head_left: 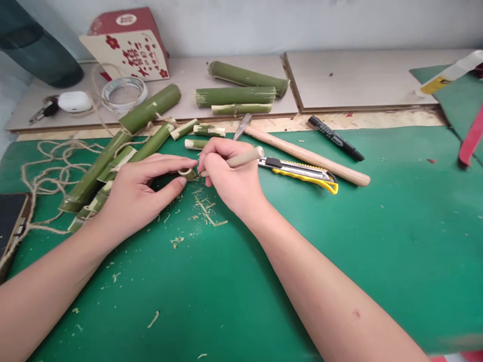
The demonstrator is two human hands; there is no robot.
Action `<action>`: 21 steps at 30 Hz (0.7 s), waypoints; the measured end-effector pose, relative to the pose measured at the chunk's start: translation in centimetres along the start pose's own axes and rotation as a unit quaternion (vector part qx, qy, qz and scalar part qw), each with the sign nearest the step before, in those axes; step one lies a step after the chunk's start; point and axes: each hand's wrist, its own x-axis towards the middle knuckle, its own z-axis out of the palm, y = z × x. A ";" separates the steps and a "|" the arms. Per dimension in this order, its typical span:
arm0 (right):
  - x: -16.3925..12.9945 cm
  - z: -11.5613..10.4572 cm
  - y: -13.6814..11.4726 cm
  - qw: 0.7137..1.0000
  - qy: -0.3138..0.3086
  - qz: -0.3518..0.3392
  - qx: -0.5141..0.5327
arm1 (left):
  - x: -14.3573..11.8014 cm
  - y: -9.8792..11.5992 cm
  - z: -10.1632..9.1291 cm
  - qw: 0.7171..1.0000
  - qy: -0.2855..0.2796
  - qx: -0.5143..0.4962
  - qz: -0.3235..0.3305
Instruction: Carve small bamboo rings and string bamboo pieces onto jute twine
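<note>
My left hand pinches a short green bamboo ring between thumb and forefinger on the green mat. My right hand grips a small tool with a pale wooden handle, its tip hidden at the ring. Bamboo shavings lie on the mat just below both hands. Left of my left hand rests a bundle of long green bamboo tubes.
A yellow utility knife, a wooden-handled hammer and a black marker lie right of my hands. More bamboo pieces, a tape roll and a red-and-cream box sit behind. Twine loops at left.
</note>
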 end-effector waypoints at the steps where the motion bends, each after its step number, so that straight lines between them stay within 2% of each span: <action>1: 0.0 0.0 0.1 1.000 0.001 -0.004 -0.001 | 0.0 -0.1 0.0 1.000 -0.003 0.002 0.006; 8: 0.1 -0.2 0.3 1.000 0.010 -0.016 -0.010 | 0.1 -0.4 -0.1 1.000 -0.010 0.026 0.006; 14: 0.0 0.1 -0.1 0.999 -0.015 -0.017 -0.025 | 0.0 -0.2 0.0 0.999 -0.002 0.032 0.004; 21: -0.2 0.3 -0.5 0.997 -0.028 -0.021 -0.074 | -0.1 -0.4 0.1 0.999 0.017 0.023 0.036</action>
